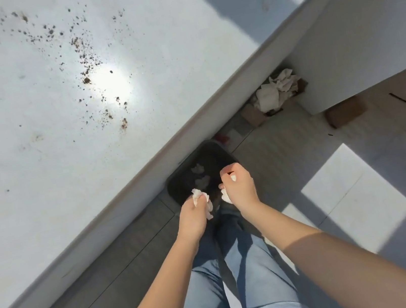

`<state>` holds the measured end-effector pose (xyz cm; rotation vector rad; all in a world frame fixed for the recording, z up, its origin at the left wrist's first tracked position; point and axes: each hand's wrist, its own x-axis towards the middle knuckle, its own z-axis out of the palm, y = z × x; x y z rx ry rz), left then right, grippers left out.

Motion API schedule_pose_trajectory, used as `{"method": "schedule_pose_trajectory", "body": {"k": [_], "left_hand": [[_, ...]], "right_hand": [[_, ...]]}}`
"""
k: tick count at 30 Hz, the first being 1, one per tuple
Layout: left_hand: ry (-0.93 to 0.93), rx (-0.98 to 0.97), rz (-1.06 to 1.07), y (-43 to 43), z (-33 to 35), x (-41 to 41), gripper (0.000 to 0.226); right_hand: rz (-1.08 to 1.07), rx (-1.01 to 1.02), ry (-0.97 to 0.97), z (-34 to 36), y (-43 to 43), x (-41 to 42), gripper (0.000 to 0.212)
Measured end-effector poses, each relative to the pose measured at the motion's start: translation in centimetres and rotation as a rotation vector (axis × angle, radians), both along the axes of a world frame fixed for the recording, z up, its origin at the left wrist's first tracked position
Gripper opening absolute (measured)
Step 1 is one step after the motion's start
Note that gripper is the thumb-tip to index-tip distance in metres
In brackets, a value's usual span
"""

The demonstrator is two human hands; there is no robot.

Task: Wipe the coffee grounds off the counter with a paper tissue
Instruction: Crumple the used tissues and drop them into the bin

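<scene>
Brown coffee grounds [87, 65] lie scattered over the white counter [37, 158], mostly in its upper middle part. Below the counter's edge, both hands hang over a black bin [182, 183] on the floor. My left hand [193, 215] is closed on a crumpled white paper tissue [201, 198]. A second white tissue piece [226, 196] is pinched in my right hand [239, 188]. Several crumpled tissues lie inside the bin.
A cardboard box [253, 116] with white crumpled paper [275, 90] sits on the floor under the counter's corner. A white wall or cabinet panel [364, 35] rises at the right. Another brown box [346, 111] lies beside it. My legs in jeans stand below.
</scene>
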<state>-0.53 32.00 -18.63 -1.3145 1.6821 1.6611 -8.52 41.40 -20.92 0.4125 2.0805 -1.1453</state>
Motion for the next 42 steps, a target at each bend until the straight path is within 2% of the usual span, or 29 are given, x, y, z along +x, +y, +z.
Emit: {"method": "schedule_pose_trajectory", "body": {"k": [2, 4, 6, 8, 10, 13, 16, 18, 20, 23, 27, 32, 38, 42], "left_hand": [[-0.092, 0.061, 0.093, -0.3, -0.9, -0.1, 0.028], [-0.160, 0.107, 0.223, -0.6, -1.5, -0.2, 0.025], [-0.175, 0.128, 0.340, -0.8, -1.9, -0.7, 0.017], [-0.190, 0.118, 0.414, -1.0, -2.0, -1.2, 0.020], [-0.177, 0.078, 0.427, -1.1, -1.9, -1.3, 0.027], [-0.185, 0.042, 0.415, -1.2, -2.1, -1.5, 0.042], [-0.291, -0.040, 0.353, -1.3, -2.9, -1.5, 0.046], [-0.323, -0.043, 0.390, -1.3, -3.6, -1.3, 0.046], [-0.336, 0.026, 0.453, -1.5, -4.0, -1.3, 0.045], [-0.373, 0.192, 0.620, -2.0, -3.7, -2.0, 0.044], [-0.327, 0.389, 0.721, -2.2, -4.1, -1.8, 0.059], [-0.273, 0.475, 0.676, -2.7, -4.1, -1.7, 0.079], [-0.251, 0.351, 0.602, -2.0, -3.1, -2.0, 0.075], [-0.218, 0.231, 0.384, -1.1, -1.7, -2.0, 0.070]], "right_hand": [[-0.104, -0.105, -0.132, -0.4, -0.3, -0.2, 0.021], [-0.110, -0.133, -0.188, -0.4, -0.7, -0.2, 0.028], [-0.108, -0.125, -0.211, -0.2, -1.2, -0.3, 0.029], [-0.117, -0.117, -0.226, -0.3, -1.6, -0.3, 0.023], [-0.142, -0.082, -0.259, -0.5, -2.0, -0.2, 0.025], [-0.202, -0.016, -0.314, -0.7, -2.8, -0.1, 0.039], [-0.219, 0.049, -0.335, -1.5, -3.2, 0.2, 0.048], [-0.269, 0.062, -0.377, -2.0, -3.3, 0.3, 0.050], [-0.378, 0.043, -0.452, -2.0, -3.1, 0.2, 0.051], [-0.588, -0.116, -0.667, -1.8, -2.7, 0.0, 0.057], [-0.749, -0.212, -0.775, -2.7, -2.3, 0.7, 0.061], [-0.801, -0.261, -0.719, -3.2, -2.2, 0.6, 0.073], [-0.806, -0.294, -0.714, -2.8, -1.9, 0.2, 0.073], [-0.734, -0.292, -0.683, -2.0, -1.6, 0.5, 0.071]]}}
